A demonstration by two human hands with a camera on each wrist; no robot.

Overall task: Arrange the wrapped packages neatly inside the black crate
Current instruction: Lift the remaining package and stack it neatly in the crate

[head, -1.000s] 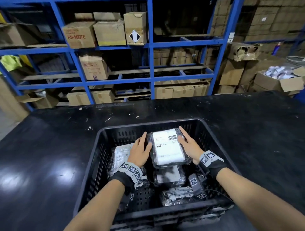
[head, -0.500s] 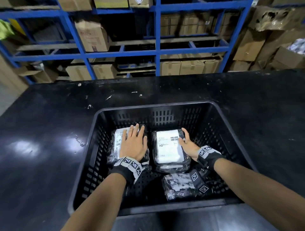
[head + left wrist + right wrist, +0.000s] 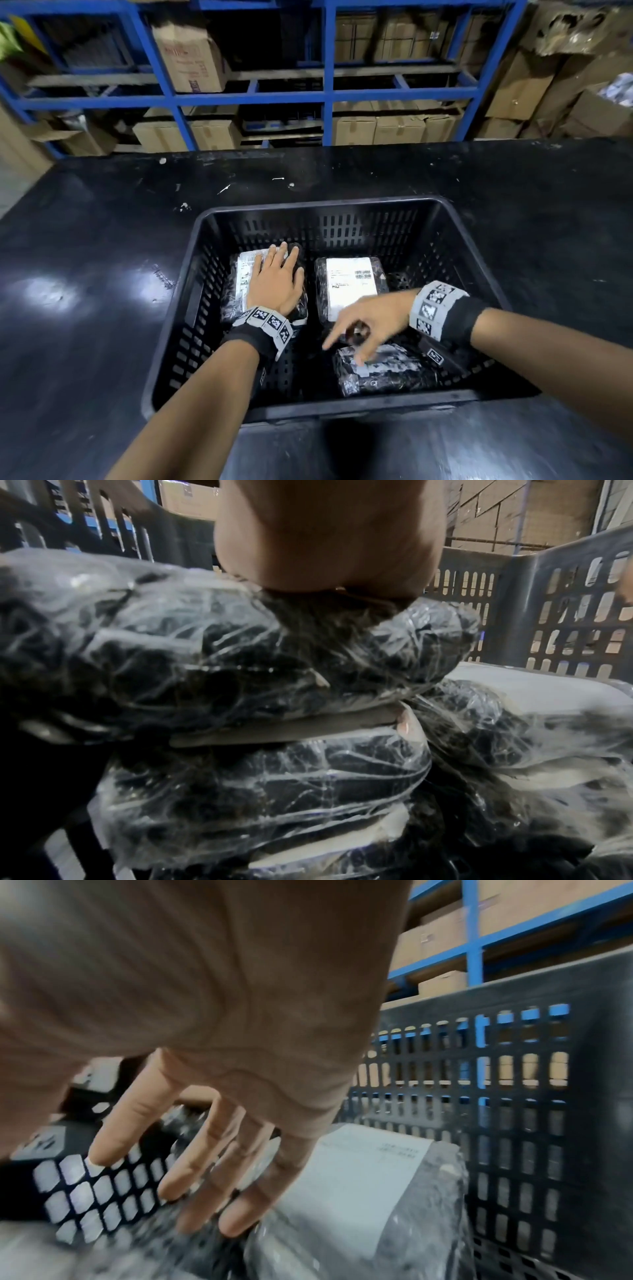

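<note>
The black slotted crate [image 3: 325,204] stands on the table in the head view. Inside at the left lies a stack of plastic-wrapped dark packages [image 3: 245,274]; my left hand [image 3: 277,277] presses flat on the top one [image 3: 171,642], which rests on another [image 3: 257,804]. A package with a white label [image 3: 349,284] lies in the middle, also seen in the right wrist view [image 3: 359,1177]. My right hand [image 3: 359,329], blurred, hovers with fingers [image 3: 202,1164] spread straight just over the near package [image 3: 387,371] and holds nothing.
The crate sits on a glossy black table [image 3: 85,308]. Blue shelving [image 3: 325,96] with cardboard boxes runs behind it, and more boxes [image 3: 548,85] are piled at the right. Crate floor [image 3: 445,298] shows right of the labelled package.
My right hand has left the labelled package's side and swung back toward the near package. The left hand moved from the labelled package onto the left stack and stays flat there.
</note>
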